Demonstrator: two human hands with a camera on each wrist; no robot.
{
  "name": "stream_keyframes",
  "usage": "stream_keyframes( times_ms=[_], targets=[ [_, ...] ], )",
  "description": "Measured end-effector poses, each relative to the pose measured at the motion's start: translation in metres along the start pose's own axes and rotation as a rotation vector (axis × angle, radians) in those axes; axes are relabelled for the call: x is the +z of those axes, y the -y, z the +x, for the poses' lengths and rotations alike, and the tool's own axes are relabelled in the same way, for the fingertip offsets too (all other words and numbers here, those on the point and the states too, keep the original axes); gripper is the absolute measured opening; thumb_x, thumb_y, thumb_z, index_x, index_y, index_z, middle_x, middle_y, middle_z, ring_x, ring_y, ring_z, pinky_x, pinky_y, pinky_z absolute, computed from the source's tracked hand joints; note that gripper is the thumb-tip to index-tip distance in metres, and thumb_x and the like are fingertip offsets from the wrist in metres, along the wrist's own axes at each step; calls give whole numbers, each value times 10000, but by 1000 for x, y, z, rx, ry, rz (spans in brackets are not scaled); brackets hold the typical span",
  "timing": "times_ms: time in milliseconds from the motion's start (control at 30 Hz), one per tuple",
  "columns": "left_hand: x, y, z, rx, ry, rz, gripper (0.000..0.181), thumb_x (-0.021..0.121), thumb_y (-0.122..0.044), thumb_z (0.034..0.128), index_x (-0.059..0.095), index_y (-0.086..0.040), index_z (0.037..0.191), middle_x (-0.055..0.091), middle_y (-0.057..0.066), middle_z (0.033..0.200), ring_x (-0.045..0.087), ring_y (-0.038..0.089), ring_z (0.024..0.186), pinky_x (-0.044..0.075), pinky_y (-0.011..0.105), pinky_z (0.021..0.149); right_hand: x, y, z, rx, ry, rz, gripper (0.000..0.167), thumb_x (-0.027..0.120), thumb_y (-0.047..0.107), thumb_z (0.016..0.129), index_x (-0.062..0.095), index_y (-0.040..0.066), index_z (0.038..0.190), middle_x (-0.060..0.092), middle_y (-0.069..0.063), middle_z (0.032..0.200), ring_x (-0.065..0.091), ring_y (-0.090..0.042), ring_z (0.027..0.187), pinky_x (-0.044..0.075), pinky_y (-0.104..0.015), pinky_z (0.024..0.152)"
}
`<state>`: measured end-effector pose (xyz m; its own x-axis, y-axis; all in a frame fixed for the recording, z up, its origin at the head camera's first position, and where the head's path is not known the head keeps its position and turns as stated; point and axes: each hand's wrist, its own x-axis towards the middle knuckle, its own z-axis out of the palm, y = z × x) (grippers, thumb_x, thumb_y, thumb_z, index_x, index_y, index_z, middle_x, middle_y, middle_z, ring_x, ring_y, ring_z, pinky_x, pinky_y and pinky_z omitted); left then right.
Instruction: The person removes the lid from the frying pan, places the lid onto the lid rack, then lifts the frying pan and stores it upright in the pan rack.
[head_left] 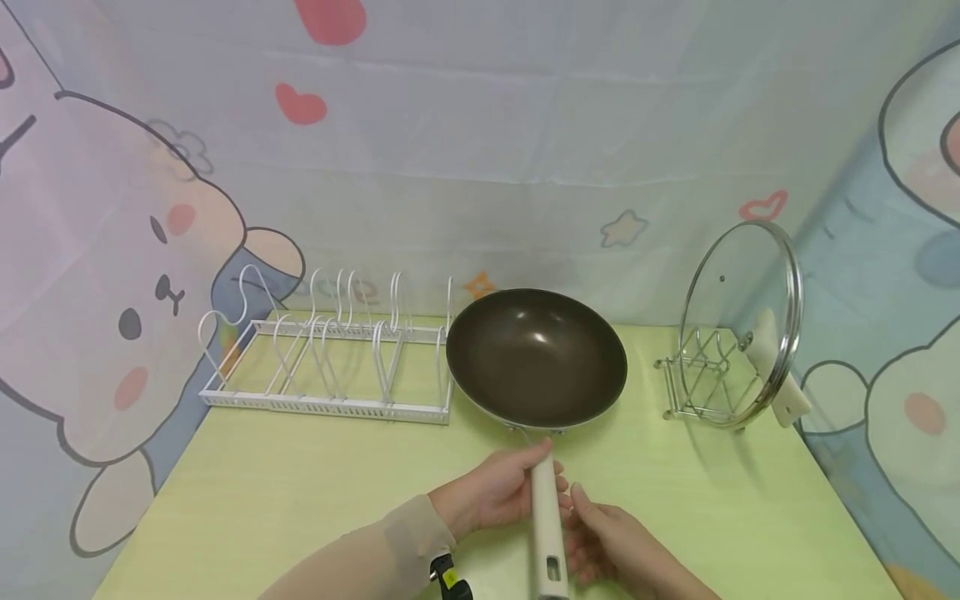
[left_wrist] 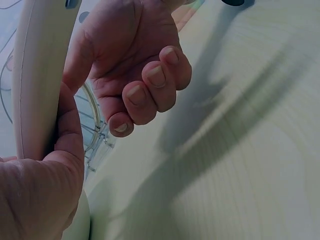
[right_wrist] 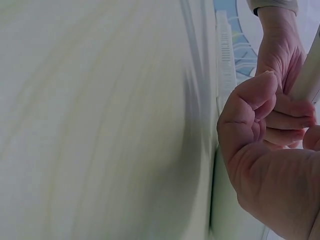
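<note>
A frying pan (head_left: 536, 358) with a dark inside stands toward the back of the table, its pale handle (head_left: 547, 525) pointing at me. My left hand (head_left: 498, 492) grips that handle near the pan end, thumb on top and fingers underneath; the left wrist view shows the handle (left_wrist: 42, 75) beside the left hand (left_wrist: 40, 195). Just right of the handle is my right hand (head_left: 618, 546), its fingers loosely curled around nothing. In the left wrist view the right hand (left_wrist: 135, 60) shows its palm; whether it touches the handle I cannot tell.
Left of the pan stands a white wire rack (head_left: 330, 404) with upright dividers. On the right, a small metal rack (head_left: 701, 412) holds a glass lid (head_left: 738, 333) on edge. A patterned cloth (head_left: 480, 167) hangs behind the table (head_left: 300, 475).
</note>
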<state>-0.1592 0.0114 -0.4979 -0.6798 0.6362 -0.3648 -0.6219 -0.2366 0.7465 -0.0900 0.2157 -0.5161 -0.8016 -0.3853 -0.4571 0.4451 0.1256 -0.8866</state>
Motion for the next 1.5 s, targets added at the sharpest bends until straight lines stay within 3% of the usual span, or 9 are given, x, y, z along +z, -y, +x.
stream_keyframes(
  times_ms=[167, 367, 667, 833, 1067, 1300, 1500],
  targets=[
    [0, 2, 0, -2, -14, 19, 720, 468, -441, 1136, 352, 167, 1504, 603, 124, 1069, 678, 223, 954, 635, 380, 974, 2, 2, 1, -17, 38, 19, 774, 321, 662, 1113, 641, -25, 1272, 700, -38, 934, 661, -165, 806, 576, -292, 686],
    [-1, 1, -1, -11, -12, 21, 723, 475, -463, 1132, 359, 143, 1508, 592, 115, 1082, 670, 212, 960, 638, 356, 943, 6, 7, -1, -25, 85, 38, 748, 325, 662, 1112, 638, 20, 1332, 705, -34, 957, 663, -160, 818, 586, -298, 702],
    [1, 1, 0, -1, -22, -8, 626, 472, -419, 1141, 401, 119, 1453, 574, 65, 1088, 610, 111, 936, 604, 228, 834, 17, 9, -5, -28, 185, 95, 619, 356, 599, 1134, 646, 53, 1119, 704, -28, 917, 682, -161, 807, 606, -308, 722],
    [2, 1, 0, 20, -24, -30, 497, 488, -400, 1138, 482, 56, 1335, 565, 49, 1083, 595, 98, 937, 606, 244, 856, 23, 8, -8, -19, 195, 139, 563, 398, 596, 1126, 635, 86, 1101, 679, -1, 909, 667, -146, 817, 585, -276, 717],
    [1, 2, 0, 33, -22, -26, 475, 485, -390, 1140, 485, 51, 1316, 564, 59, 1070, 601, 128, 934, 616, 318, 919, 31, 10, -12, 21, 284, 310, 641, 440, 640, 1097, 511, 37, 1301, 634, -27, 1029, 711, -161, 921, 634, -302, 807],
    [1, 1, 0, 29, -14, -17, 471, 479, -395, 1146, 482, 51, 1299, 571, 51, 1050, 612, 122, 926, 619, 316, 926, 38, 15, -12, 37, 330, 434, 592, 444, 631, 1099, 385, 174, 1471, 555, -1, 1242, 622, -162, 1144, 556, -310, 983],
    [0, 0, -1, 24, 29, -4, 417, 461, -411, 1150, 510, 0, 1194, 568, 30, 999, 621, 141, 918, 621, 294, 915, 47, 20, -13, 50, 304, 460, 454, 479, 608, 1096, 483, 190, 1273, 633, 74, 994, 630, -84, 901, 518, -236, 852]
  ],
)
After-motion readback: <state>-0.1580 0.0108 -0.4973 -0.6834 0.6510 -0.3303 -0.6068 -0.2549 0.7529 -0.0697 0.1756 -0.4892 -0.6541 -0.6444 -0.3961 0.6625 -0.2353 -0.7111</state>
